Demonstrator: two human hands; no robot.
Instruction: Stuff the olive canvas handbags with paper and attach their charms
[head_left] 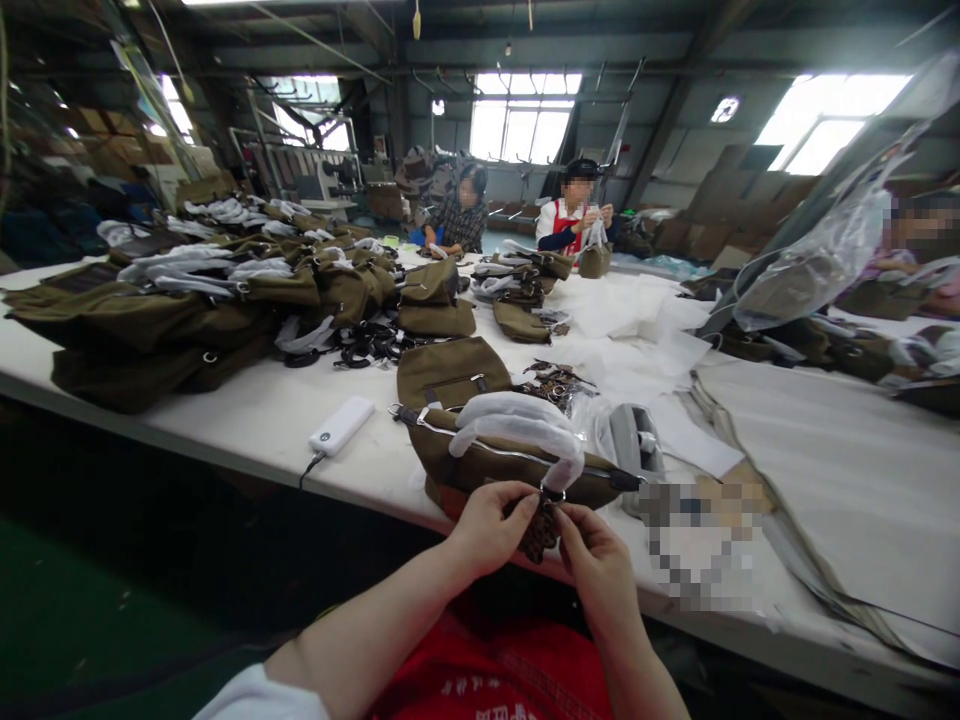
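An olive handbag [517,468] with a silver zipper and handles wrapped in white material [525,418] stands at the table's front edge. Just below a handle ring, my left hand [495,525] pinches a small leopard-patterned piece [538,538] from the left. My right hand [596,550] holds the same piece from the right, its thumb and fingers closed near the ring. More leopard-patterned pieces [559,384] lie behind the bag.
Piled olive bags [172,310] cover the table's left side. A white power bank [341,425] with a cable lies left of the bag. A grey tape dispenser [634,440] sits to its right. Plastic sheets [630,310] lie behind. Across the table, people [576,215] handle bags.
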